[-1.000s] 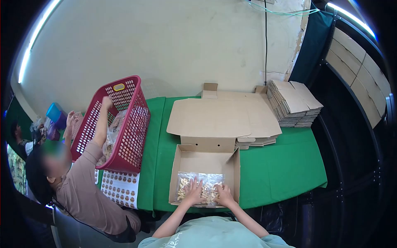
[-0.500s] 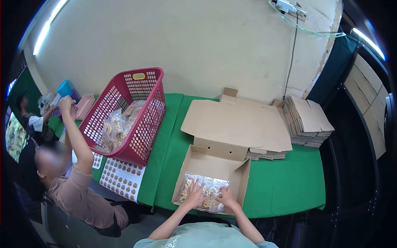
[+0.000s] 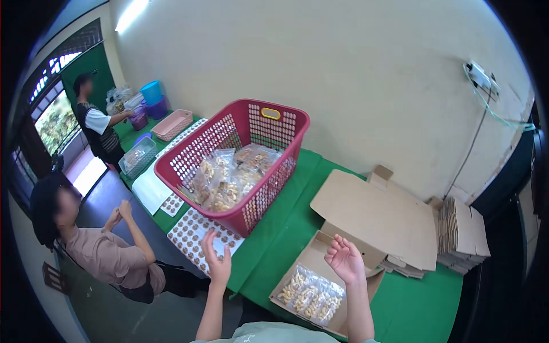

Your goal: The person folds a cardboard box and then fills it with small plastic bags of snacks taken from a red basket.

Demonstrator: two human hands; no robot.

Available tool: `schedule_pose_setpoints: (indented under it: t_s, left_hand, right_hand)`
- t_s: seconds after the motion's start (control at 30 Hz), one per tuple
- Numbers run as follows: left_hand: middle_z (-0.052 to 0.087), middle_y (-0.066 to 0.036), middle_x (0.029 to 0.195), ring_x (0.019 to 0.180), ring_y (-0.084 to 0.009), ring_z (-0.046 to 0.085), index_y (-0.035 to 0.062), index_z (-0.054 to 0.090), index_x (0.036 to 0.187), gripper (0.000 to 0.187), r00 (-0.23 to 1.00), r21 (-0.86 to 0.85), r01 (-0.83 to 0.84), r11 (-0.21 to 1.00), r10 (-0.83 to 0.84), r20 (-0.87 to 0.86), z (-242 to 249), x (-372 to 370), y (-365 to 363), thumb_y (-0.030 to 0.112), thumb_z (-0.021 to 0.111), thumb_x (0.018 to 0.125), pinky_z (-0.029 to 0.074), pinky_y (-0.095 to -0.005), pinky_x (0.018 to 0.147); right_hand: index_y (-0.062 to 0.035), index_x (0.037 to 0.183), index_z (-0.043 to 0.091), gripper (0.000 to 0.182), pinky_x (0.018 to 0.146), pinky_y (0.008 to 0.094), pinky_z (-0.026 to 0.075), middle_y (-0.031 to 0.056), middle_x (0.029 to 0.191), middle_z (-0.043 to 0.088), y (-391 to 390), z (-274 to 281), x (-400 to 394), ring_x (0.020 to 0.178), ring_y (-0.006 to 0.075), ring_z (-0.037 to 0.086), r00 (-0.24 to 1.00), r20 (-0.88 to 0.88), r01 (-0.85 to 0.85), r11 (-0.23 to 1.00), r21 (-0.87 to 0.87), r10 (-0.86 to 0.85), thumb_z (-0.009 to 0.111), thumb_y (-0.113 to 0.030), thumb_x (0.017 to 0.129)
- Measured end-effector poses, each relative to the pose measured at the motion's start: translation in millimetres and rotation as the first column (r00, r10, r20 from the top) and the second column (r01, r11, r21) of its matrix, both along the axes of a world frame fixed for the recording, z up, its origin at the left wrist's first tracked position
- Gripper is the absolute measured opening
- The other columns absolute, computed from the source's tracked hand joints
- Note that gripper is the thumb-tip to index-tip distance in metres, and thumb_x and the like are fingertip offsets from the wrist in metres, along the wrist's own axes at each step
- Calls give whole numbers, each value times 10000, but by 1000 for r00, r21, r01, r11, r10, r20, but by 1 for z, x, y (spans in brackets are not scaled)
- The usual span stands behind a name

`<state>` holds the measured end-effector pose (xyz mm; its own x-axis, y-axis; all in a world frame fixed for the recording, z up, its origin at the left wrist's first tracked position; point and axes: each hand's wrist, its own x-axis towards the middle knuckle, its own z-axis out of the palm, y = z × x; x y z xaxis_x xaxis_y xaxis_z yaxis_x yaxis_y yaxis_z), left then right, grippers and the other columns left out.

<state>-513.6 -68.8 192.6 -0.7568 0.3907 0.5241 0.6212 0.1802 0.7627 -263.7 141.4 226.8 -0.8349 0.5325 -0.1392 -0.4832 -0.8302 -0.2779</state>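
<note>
My left hand (image 3: 217,258) is raised near the sheet of round stickers (image 3: 191,230), its fingers apart and nothing in it. Over the open cardboard box (image 3: 313,254) hangs my right hand (image 3: 346,260), palm showing, fingers loosely curled and empty. Several clear plastic bags of pale, nut-like pieces (image 3: 311,296) lie flat side by side in the near part of the box. Ahead of my hands stands a large red plastic basket (image 3: 257,216), holding many similar bags (image 3: 220,180) in a loose heap.
Flat cardboard blanks (image 3: 380,214) and a stack of folded cardboard (image 3: 463,228) lie on the green-covered table (image 3: 274,251). At left stands a person in a brown shirt (image 3: 108,251); another person (image 3: 97,123) is farther back, near small baskets (image 3: 173,124) and blue and purple containers (image 3: 151,92).
Both my hands have lifted off the bags in the box, the left one going toward the basket. My view has turned left. The nearby person's arms have come down.
</note>
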Motion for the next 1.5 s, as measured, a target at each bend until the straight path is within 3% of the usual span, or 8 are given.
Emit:
schedule_pose_setpoints:
  t_s: [0.27,0.63,0.73,0.8,0.83,1.03,1.27,1.5]
  left_hand:
    - [482,-143,1150,1134,-307,414,10,468,1104,327,959,26,-78,997,82,-272,62,-86,9,21,527,782,317,-398,950]
    - [605,-107,853,798,-259,583,20,585,884,110,916,-84,284,955,-296,-270,99,-208,45,24,536,785,441,-342,724]
    - [614,-110,915,846,-271,589,41,554,1017,258,924,-228,326,917,-361,-130,104,-212,48,127,577,774,447,-349,751]
    - [617,-106,971,897,-270,589,55,517,1101,383,932,-351,319,880,-359,-55,102,-213,46,205,602,760,450,-357,778]
    - [618,-104,968,894,-271,588,54,519,1097,378,927,-348,337,875,-373,-42,101,-215,45,208,601,761,450,-355,775]
    - [619,-112,927,877,-273,580,39,563,1006,314,932,-343,332,879,-361,-22,95,-221,40,222,605,754,443,-360,753]
    - [609,-119,910,842,-281,577,25,575,959,318,938,-333,283,899,-332,-99,88,-225,41,261,601,747,441,-376,738]
    - [607,-113,905,851,-274,571,32,579,959,317,936,-335,301,893,-343,-75,85,-227,42,267,606,746,438,-373,743]
  right_hand:
    - [-47,1033,496,202,717,301,429,53,858,538,17,31,-121,755,160,509,980,28,-196,975,106,195,461,-172,879]
    - [-30,1015,512,192,675,274,428,52,824,560,12,84,-278,710,149,524,961,159,-264,923,280,227,494,-142,859]
    - [-17,970,532,157,652,264,441,65,809,571,7,80,-312,691,150,548,898,393,-179,651,737,-199,500,-121,856]
    - [-10,931,539,138,637,264,449,74,803,575,10,74,-339,698,149,559,798,201,-191,78,978,-568,498,-118,857]
    - [-6,911,543,132,630,264,452,78,800,576,13,72,-353,701,148,565,735,31,-249,-227,941,-677,497,-117,857]
    - [-6,966,552,289,704,373,483,156,903,596,49,20,-435,820,288,596,694,298,-712,-561,422,-656,610,-193,754]
    - [8,856,607,287,706,375,496,180,852,618,82,-47,-475,845,320,603,413,621,-853,-521,7,-667,654,-206,670]
    - [-13,809,618,202,678,352,487,160,785,628,77,37,-462,746,267,618,623,537,-781,-421,461,-569,636,-172,687]
